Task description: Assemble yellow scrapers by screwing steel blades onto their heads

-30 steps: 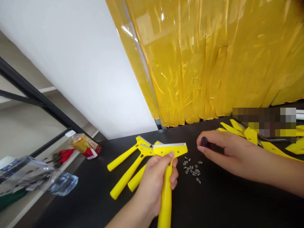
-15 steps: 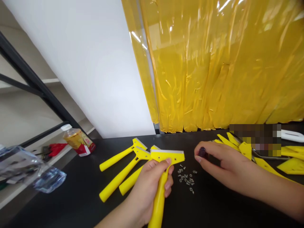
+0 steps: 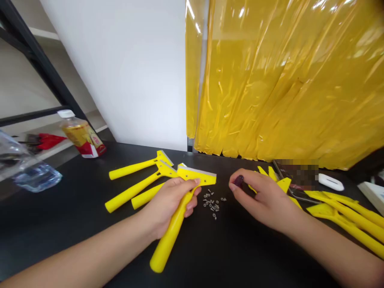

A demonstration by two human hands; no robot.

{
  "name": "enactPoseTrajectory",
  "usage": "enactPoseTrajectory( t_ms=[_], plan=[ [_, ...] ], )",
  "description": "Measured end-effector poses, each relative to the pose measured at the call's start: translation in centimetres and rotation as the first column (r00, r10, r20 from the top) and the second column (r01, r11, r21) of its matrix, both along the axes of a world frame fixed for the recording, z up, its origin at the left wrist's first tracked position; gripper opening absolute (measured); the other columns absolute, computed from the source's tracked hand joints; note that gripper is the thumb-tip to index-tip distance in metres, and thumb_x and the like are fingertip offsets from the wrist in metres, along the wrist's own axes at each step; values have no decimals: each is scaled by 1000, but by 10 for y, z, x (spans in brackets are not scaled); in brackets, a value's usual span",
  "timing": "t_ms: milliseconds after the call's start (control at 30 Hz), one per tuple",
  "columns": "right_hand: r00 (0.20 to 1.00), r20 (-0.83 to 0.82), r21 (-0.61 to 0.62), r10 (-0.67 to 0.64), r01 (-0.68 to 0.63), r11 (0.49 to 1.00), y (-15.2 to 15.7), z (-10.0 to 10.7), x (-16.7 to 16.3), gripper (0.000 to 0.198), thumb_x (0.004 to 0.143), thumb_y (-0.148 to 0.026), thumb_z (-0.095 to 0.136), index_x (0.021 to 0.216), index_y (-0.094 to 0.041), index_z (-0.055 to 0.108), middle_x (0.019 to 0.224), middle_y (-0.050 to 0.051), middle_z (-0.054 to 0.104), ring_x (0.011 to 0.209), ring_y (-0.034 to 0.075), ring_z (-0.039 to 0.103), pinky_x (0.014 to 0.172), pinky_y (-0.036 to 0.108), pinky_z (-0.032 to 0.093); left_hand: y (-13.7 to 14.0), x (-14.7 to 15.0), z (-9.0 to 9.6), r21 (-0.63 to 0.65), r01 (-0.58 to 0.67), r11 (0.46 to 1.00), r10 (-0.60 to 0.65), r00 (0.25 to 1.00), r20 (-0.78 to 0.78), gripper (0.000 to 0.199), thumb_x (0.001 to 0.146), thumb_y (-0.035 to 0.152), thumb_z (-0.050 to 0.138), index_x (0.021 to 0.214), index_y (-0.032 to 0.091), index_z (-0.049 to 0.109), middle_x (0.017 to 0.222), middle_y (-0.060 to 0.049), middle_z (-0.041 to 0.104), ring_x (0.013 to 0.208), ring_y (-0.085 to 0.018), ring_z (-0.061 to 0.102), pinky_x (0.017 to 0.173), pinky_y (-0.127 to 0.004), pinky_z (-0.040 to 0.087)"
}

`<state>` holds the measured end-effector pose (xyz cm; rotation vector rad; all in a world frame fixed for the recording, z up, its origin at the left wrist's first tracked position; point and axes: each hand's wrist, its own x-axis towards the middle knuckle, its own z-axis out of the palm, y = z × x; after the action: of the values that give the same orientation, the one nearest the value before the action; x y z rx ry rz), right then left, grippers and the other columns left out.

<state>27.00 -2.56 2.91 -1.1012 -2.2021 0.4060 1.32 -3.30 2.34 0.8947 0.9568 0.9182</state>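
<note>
My left hand [image 3: 175, 200] is closed around a yellow scraper [image 3: 169, 244], its thumb pressed near the head and the metal blade edge facing away from me. Several more yellow scrapers [image 3: 132, 195] lie to the left, one partly covered by my left hand. My right hand [image 3: 261, 196] is raised over the table to the right, fingers curled around a small dark purple handle [image 3: 239, 181]; its far end is hidden in the palm. Between the hands lies a loose scatter of small screws and nuts [image 3: 213, 206] on the black tabletop.
Yellow scraper parts [image 3: 345, 212] lie at the right, near a partly blurred-out dark flat device [image 3: 295, 174] and a white case [image 3: 331, 182]. A drink bottle [image 3: 82, 136] and a clear plastic bottle [image 3: 37, 174] stand at the left. A yellow plastic curtain [image 3: 255, 100] hangs behind.
The camera view has turned, so the table and both hands appear further left, revealing more scraper parts at the right. Both hands keep hold of the same things.
</note>
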Motion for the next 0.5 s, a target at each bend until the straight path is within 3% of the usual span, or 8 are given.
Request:
enactPoseTrajectory(
  t_ms=[500],
  plan=[
    [999,-23,-31,-33,32,999,-3,-1,0,8,103,-21,61,97,-25,63,85,-2,69,78,17,66,73,31,48,0,-1,-1,18,33,999,-32,999,-39,32,97,40,72,77,17,63,51,1,52,47,-11,46,48,-22,36]
  ],
)
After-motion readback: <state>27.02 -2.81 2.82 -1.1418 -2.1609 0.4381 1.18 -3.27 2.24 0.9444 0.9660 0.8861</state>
